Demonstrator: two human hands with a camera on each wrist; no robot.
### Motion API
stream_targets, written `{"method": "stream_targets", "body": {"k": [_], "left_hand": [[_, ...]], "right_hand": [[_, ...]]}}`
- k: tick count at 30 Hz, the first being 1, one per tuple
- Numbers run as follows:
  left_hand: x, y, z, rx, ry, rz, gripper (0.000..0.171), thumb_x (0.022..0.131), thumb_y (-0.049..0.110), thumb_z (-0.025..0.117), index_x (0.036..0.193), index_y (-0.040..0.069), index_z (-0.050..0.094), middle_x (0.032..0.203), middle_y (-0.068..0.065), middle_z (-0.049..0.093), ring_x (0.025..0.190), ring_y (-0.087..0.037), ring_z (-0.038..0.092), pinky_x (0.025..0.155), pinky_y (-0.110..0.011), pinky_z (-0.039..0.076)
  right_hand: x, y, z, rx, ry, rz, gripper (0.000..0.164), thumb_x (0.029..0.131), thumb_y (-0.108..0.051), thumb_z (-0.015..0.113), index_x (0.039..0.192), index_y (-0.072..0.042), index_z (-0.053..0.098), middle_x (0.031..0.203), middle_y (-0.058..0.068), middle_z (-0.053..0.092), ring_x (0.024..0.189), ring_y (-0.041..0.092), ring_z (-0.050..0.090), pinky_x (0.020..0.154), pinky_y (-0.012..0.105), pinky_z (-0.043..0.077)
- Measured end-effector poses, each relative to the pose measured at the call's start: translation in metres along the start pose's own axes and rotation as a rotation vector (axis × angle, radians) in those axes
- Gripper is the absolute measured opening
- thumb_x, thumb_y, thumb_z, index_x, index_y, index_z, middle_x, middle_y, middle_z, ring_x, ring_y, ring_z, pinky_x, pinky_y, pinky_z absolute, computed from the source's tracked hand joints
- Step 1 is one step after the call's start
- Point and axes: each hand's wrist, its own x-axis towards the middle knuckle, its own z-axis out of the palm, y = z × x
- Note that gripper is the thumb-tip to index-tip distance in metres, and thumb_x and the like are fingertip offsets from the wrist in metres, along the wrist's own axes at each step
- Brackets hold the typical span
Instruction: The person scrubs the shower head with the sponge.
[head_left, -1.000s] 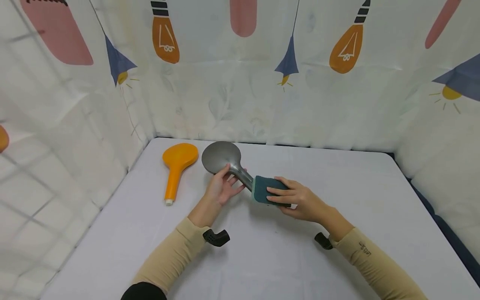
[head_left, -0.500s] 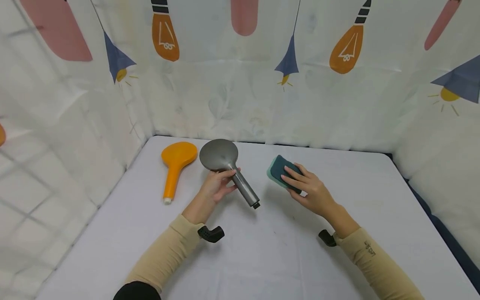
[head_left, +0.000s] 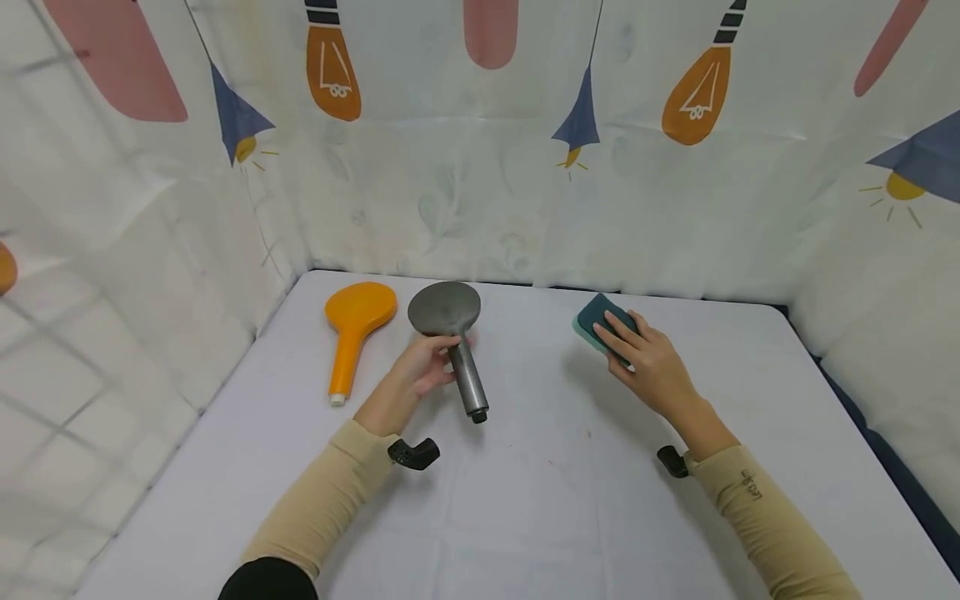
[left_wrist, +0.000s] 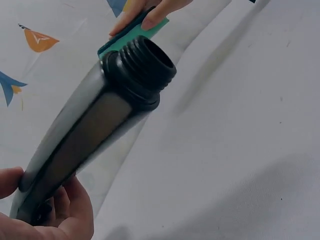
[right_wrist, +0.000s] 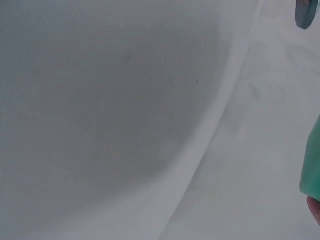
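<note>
My left hand grips a grey shower head around its neck, where the round head meets the handle. The handle slants down toward me, and its black threaded end fills the middle of the left wrist view. Off to the right, my right hand holds a sponge, dark teal on one face and light green on the other. A gap separates the sponge from the shower head. Only a green corner of the sponge and a fingertip show in the right wrist view.
An orange shower head with a white threaded end lies on the table at the back left. White cloth covers the table. Behind it hangs a printed curtain with lamps and bulbs on it.
My right hand has carried the sponge away from the shower head's handle, rightward and back. My left hand has turned the shower head so its handle points more toward me.
</note>
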Motion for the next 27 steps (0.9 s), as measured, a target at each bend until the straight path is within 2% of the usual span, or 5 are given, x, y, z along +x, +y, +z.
{"method": "stream_targets", "body": {"k": [3, 7, 16, 22, 27], "left_hand": [[0.003, 0.001, -0.005, 0.029, -0.012, -0.014, 0.066, 0.105, 0.000, 0.045, 0.162, 0.008, 0.013, 0.127, -0.012, 0.059, 0.118, -0.024, 0.045, 0.101, -0.054, 0.032], [0.009, 0.004, -0.013, 0.073, -0.038, -0.022, 0.066, 0.107, 0.003, 0.043, 0.164, 0.011, 0.011, 0.149, -0.019, 0.045, 0.119, -0.023, 0.046, 0.094, -0.051, 0.034], [0.027, 0.008, -0.028, 0.140, -0.033, -0.054, 0.061, 0.110, 0.007, 0.043, 0.165, 0.012, 0.017, 0.162, -0.022, 0.032, 0.119, -0.022, 0.042, 0.093, -0.045, 0.035], [0.035, 0.014, -0.036, 0.111, -0.036, -0.110, 0.066, 0.110, 0.004, 0.041, 0.165, 0.010, 0.006, 0.166, -0.019, 0.023, 0.134, -0.026, 0.039, 0.103, -0.044, 0.033], [0.039, 0.018, -0.042, 0.126, -0.003, -0.181, 0.071, 0.109, 0.000, 0.038, 0.164, 0.012, -0.004, 0.166, -0.022, 0.019, 0.140, -0.033, 0.037, 0.107, -0.045, 0.034]], "right_hand": [[-0.006, 0.009, -0.003, -0.033, -0.007, 0.026, 0.054, 0.076, 0.003, 0.080, 0.129, -0.001, 0.070, 0.126, 0.027, 0.066, 0.108, 0.060, 0.058, 0.074, 0.069, 0.052], [-0.014, 0.021, -0.009, -0.073, -0.013, 0.088, 0.052, 0.077, 0.002, 0.080, 0.128, -0.001, 0.070, 0.126, 0.027, 0.066, 0.108, 0.060, 0.058, 0.073, 0.069, 0.051], [-0.034, 0.040, -0.023, -0.097, -0.078, 0.276, 0.049, 0.083, 0.002, 0.075, 0.132, -0.002, 0.068, 0.130, 0.026, 0.063, 0.112, 0.059, 0.057, 0.079, 0.069, 0.051], [-0.044, 0.049, -0.028, -0.111, -0.125, 0.402, 0.048, 0.087, -0.001, 0.074, 0.134, -0.003, 0.067, 0.136, 0.025, 0.060, 0.117, 0.059, 0.055, 0.082, 0.070, 0.049], [-0.053, 0.058, -0.035, -0.089, -0.178, 0.506, 0.046, 0.092, -0.003, 0.069, 0.138, -0.003, 0.063, 0.140, 0.026, 0.055, 0.121, 0.060, 0.050, 0.085, 0.071, 0.047]]}}
